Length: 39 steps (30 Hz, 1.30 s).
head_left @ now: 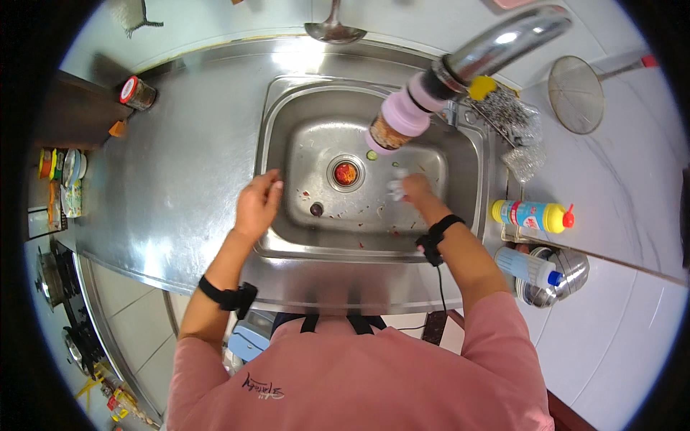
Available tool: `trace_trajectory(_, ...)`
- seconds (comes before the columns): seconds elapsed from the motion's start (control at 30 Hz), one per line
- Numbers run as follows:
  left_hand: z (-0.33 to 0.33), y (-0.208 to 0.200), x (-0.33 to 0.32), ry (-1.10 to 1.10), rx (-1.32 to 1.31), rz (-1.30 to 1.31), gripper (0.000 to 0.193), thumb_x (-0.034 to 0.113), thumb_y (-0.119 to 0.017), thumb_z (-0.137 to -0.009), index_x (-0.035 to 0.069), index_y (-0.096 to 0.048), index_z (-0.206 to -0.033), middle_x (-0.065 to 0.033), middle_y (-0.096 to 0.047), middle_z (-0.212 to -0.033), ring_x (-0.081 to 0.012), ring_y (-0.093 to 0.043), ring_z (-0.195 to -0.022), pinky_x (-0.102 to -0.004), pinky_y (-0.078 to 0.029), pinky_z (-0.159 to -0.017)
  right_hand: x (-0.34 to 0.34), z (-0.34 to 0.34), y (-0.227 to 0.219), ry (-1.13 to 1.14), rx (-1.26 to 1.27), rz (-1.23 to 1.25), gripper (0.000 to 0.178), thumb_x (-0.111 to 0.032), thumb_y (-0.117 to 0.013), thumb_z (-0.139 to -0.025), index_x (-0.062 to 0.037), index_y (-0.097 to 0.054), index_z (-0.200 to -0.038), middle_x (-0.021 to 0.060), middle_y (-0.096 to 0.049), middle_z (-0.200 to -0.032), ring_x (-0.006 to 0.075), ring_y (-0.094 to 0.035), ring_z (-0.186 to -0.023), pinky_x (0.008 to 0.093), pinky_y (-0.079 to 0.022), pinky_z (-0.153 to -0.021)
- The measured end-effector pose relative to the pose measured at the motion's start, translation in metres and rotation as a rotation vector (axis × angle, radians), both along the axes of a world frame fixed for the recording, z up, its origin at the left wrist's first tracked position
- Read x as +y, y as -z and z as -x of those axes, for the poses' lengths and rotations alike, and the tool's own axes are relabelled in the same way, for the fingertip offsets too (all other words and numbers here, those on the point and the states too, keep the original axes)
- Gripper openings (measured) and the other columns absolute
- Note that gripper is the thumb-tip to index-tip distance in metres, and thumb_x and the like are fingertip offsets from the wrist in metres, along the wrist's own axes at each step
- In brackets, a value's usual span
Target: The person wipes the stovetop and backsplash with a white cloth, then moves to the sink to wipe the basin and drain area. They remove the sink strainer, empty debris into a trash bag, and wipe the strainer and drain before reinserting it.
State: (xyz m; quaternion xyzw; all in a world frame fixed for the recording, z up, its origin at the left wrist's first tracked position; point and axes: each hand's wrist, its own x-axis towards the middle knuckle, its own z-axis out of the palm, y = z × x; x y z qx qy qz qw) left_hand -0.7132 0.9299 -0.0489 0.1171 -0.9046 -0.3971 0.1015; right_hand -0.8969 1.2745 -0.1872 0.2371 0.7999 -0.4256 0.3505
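There, the white wad is sitting at the fingertips of the right hand, over the sink, right of the drain! It's blurring, so no long axis is showing, and I can't tell whether it's touching metal. The right hand, clearly nearer, is gripping it with bunched fingers. The left hand is hovering well apart by the sink's left edge, loosely curled, apparently holding nothing. Scraps are dotting the basin; a pink nozzle is hanging just beyond the wad.
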Motion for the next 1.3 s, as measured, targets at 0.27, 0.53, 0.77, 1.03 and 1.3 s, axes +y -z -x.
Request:
trace_trajectory(0.27, -0.019, 0.007, -0.055, 0.354, 0.145, 0.238, 0.032, 0.019, -0.067, -0.083, -0.002, -0.062, -0.107, -0.0177, -0.064, -0.094, -0.0334, -0.063, -0.079, -0.0376, -0.053, -0.070, 0.089, 0.047, 0.059, -0.304, 0.039, -0.788, 0.045, -0.020, -0.066, -0.084, 0.0026, -0.055, -0.121, 0.0196, -0.066, -0.103, 0.0304, -0.067, -0.092, 0.0385, -0.055, -0.074)
trace_trajectory(0.53, -0.025, 0.020, -0.058, 0.364, 0.153, 0.277, 0.035, 0.024, -0.070, -0.080, 0.000, -0.063, -0.104, -0.0132, -0.062, -0.093, -0.0308, -0.062, -0.083, -0.0381, -0.052, -0.073, -0.016, 0.048, 0.079, -0.463, 0.425, -0.524, 0.038, -0.024, -0.065, -0.083, -0.0078, -0.062, -0.116, 0.0156, -0.068, -0.103, 0.0328, -0.065, -0.096, 0.0403, -0.051, -0.082)
trace_trajectory(0.77, -0.024, 0.015, -0.056, 0.363, 0.150, 0.288, 0.033, 0.023, -0.070, -0.080, 0.000, -0.063, -0.103, -0.0132, -0.062, -0.094, -0.0305, -0.062, -0.084, -0.0378, -0.053, -0.073, -0.044, 0.066, 0.062, -0.321, 0.572, -0.450, 0.033, -0.026, -0.065, -0.080, -0.0098, -0.067, -0.109, 0.0158, -0.068, -0.107, 0.0347, -0.064, -0.099, 0.0413, -0.049, -0.086)
trace_trajectory(1.03, -0.023, 0.018, -0.058, 0.359, 0.132, 0.281, 0.033, 0.023, -0.072, -0.079, 0.000, -0.063, -0.102, -0.0135, -0.062, -0.093, -0.0307, -0.063, -0.085, -0.0377, -0.053, -0.073, 0.017, 0.058, 0.055, -0.329, 0.557, -0.601, 0.033, -0.021, -0.064, -0.079, -0.0079, -0.067, -0.109, 0.0173, -0.068, -0.107, 0.0362, -0.064, -0.098, 0.0414, -0.050, -0.084)
trace_trajectory(1.3, -0.025, 0.014, -0.055, 0.368, 0.122, 0.269, 0.034, 0.023, -0.071, -0.079, 0.000, -0.063, -0.103, -0.0136, -0.062, -0.093, -0.0316, -0.063, -0.086, -0.0382, -0.053, -0.074, -0.096, 0.059, 0.053, -0.447, 0.761, -0.366, 0.030, -0.014, -0.063, -0.079, -0.0059, -0.066, -0.107, 0.0183, -0.068, -0.103, 0.0374, -0.065, -0.092, 0.0438, -0.051, -0.080)
